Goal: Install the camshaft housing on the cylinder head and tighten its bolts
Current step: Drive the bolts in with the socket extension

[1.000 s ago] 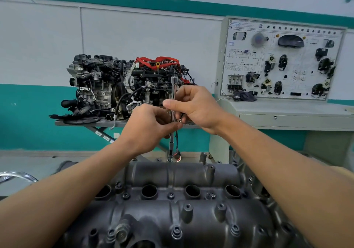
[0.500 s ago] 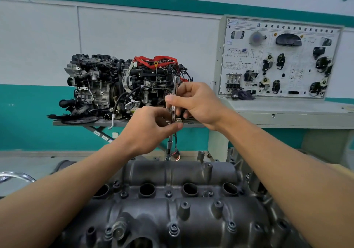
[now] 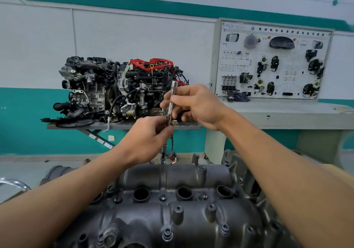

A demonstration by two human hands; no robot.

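Observation:
The dark grey camshaft housing [image 3: 172,205] fills the lower part of the view, with round plug wells and several bolts seated in its bosses. A slim silver extension bar [image 3: 171,104] stands upright over the housing's far edge, its lower end [image 3: 163,154] down at a bolt there. My right hand [image 3: 197,105] pinches the bar's knurled upper part between thumb and fingers. My left hand [image 3: 151,138] grips the bar lower down, hiding its middle section.
A display engine [image 3: 115,88] with red hoses sits on a grey stand against the teal and white wall. At the right a training board [image 3: 272,61] with car parts stands on a grey cabinet. A chrome curved bar [image 3: 13,184] shows at the left edge.
The view has tilted slightly downward. Both hands stay on the bar; my right fingers have shifted round it, as in a twist.

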